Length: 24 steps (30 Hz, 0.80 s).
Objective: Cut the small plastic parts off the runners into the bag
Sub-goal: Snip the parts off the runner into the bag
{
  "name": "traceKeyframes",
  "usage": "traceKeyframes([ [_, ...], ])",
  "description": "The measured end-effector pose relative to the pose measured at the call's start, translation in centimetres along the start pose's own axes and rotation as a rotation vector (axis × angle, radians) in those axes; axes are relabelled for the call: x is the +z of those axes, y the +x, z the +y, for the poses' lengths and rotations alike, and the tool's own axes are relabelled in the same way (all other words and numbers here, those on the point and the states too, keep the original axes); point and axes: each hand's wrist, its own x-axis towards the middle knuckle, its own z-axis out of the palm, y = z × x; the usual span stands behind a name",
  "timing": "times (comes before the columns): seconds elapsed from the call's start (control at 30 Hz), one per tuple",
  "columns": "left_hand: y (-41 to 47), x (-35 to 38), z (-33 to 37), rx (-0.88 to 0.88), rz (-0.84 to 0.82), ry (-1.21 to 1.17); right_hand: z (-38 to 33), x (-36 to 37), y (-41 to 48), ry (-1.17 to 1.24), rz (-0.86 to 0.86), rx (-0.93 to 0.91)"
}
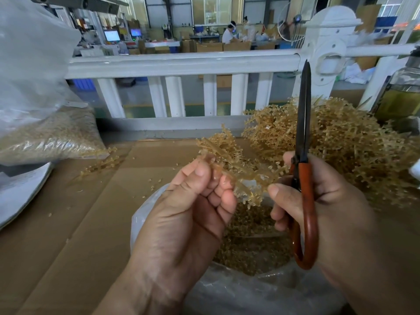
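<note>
My left hand (191, 208) pinches an amber plastic runner (229, 160) with small parts along its branches, held above the open clear bag (238, 289). Cut amber parts (247, 242) fill the bag below. My right hand (327, 201) grips scissors (303, 160) with orange-brown handles; the dark blades are closed and point straight up. The right thumb tip touches the runner's near end.
A big heap of uncut runners (345, 142) lies at the right on the cardboard-covered table (75, 223). A filled clear sack (50, 133) sits at the left, with loose runners (100, 164) beside it. A white railing (181, 64) stands behind; a glass jar (402, 94) is far right.
</note>
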Motion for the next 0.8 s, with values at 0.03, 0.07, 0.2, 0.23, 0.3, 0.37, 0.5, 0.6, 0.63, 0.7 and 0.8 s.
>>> traceKeyframes([
  [0.03,0.0,0.0,0.0,0.006,0.001,0.02,-0.1,0.0,0.0,-0.008,-0.003,0.001],
  [0.07,0.0,0.1,0.1,0.013,0.006,0.037,-0.2,0.1,0.0,-0.02,-0.011,0.003],
  [0.2,0.1,0.2,0.2,0.046,0.071,0.099,-0.7,0.1,-0.2,-0.121,-0.05,-0.013],
  [0.23,0.0,0.2,0.2,0.05,0.073,0.112,-0.8,0.2,-0.3,-0.136,-0.049,-0.017],
  [0.3,0.0,0.2,0.1,0.056,0.069,0.124,-0.9,0.3,-0.4,-0.147,-0.044,-0.014],
  [0.37,-0.1,0.2,0.1,0.068,0.071,0.129,-1.1,0.4,-0.6,-0.147,-0.038,-0.016],
  [0.5,0.0,0.1,0.0,0.102,0.109,0.172,-1.4,0.4,-0.7,-0.161,-0.023,-0.043],
  [0.6,0.0,0.0,0.0,0.133,0.128,0.212,-2.0,0.3,-0.8,-0.206,-0.022,-0.056],
  [0.63,0.0,0.0,0.0,0.144,0.136,0.23,-2.3,0.2,-0.9,-0.235,-0.026,-0.063],
  [0.7,-0.1,0.0,0.0,0.176,0.148,0.284,-2.8,-0.1,-1.0,-0.298,-0.031,-0.067],
  [0.8,-0.1,0.0,0.2,0.234,0.193,0.376,-3.5,-0.5,-1.0,-0.319,0.018,-0.102],
])
